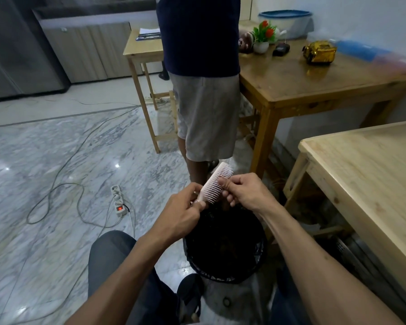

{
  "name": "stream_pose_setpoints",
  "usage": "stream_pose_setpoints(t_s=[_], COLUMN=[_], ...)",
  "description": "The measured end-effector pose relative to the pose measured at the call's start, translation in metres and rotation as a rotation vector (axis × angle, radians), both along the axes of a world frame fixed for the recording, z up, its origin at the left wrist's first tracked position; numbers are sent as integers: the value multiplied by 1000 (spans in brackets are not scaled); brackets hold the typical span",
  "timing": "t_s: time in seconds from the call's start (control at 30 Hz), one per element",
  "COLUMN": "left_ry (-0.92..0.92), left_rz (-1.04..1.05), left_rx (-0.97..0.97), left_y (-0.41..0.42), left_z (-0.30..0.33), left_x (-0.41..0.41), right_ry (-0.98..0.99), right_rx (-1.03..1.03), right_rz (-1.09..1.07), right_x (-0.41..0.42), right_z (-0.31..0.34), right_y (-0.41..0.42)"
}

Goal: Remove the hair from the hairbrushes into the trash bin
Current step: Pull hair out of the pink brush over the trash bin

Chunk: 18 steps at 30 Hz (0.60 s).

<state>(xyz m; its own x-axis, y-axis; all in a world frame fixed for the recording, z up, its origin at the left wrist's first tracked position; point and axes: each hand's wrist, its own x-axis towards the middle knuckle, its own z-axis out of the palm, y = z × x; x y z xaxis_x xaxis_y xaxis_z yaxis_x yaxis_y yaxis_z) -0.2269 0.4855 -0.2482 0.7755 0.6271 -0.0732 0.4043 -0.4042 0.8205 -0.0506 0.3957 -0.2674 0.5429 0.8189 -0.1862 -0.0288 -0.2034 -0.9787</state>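
Observation:
A pale pink hairbrush (217, 182) with white bristles is held over the black trash bin (225, 247), tilted with its head pointing up and away. My left hand (181, 213) grips its handle at the lower end. My right hand (243, 190) is at the bristle side of the head, thumb and fingers pinched against the bristles. Whether hair is between those fingers is too small to tell. The bin stands on the floor between my knees, lined with a black bag, its inside dark.
A person in grey shorts (206, 118) stands just beyond the bin. A light wooden table (366, 184) is at my right, a darker table (302, 76) with a gold toy and flowerpot behind it. A power strip (118, 200) and cables lie on the marble floor at left.

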Motion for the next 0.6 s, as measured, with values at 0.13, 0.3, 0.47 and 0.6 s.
stream_pose_setpoints(t_s=[0.13,0.3,0.47,0.6], left_ry=[81,211,217,165], left_rz=[-3,-1,143,183], left_rx=[29,312,297,245], left_y=[2,2,13,11], left_z=[-6,-12,-14,-9], left_x=[2,4,-5,-4], right_ry=[-401,-641,-483,-92], right_rx=[-166,-301,-269,-193], right_rz=[-57,-38,-141,-50], right_x=[0,0,11,9], right_z=[-2,6,7,0], right_y=[-5,-8,-12,-12])
